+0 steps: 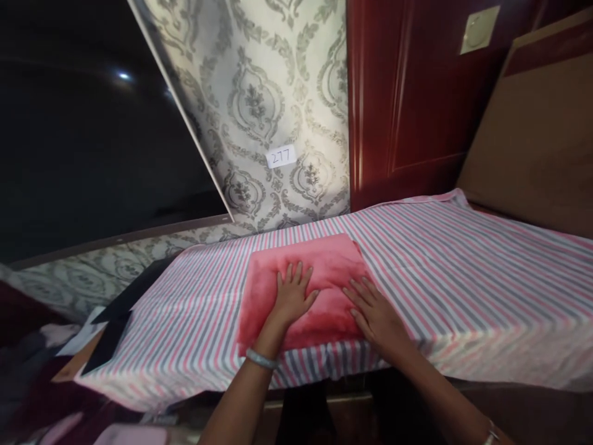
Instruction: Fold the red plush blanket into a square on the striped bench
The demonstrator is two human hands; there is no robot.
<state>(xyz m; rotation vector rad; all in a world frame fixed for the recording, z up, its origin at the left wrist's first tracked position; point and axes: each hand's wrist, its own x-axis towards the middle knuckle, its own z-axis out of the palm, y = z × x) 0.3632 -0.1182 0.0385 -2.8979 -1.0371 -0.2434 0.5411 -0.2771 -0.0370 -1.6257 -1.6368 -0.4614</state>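
A folded pink-red plush cloth (pixel 324 253), perhaps a blanket or towel, lies flat near the front edge of the striped tablecloth (pixel 454 266). On its left half my left hand (pixel 293 296) rests palm down, with the fingers spread. My right hand (pixel 377 315) lies over the cloth's right side, fingers stretched out and pointing up and left. Both hands touch the soft surface, and neither grips anything. The underside of the cloth is hidden.
A large dark screen (pixel 102 136) stands at the left behind the table. Patterned wallpaper bears a paper label (pixel 281 156) reading 277. At the right leans a large brown cardboard panel (pixel 537 136). Clothes and other items lie below at the lower left.
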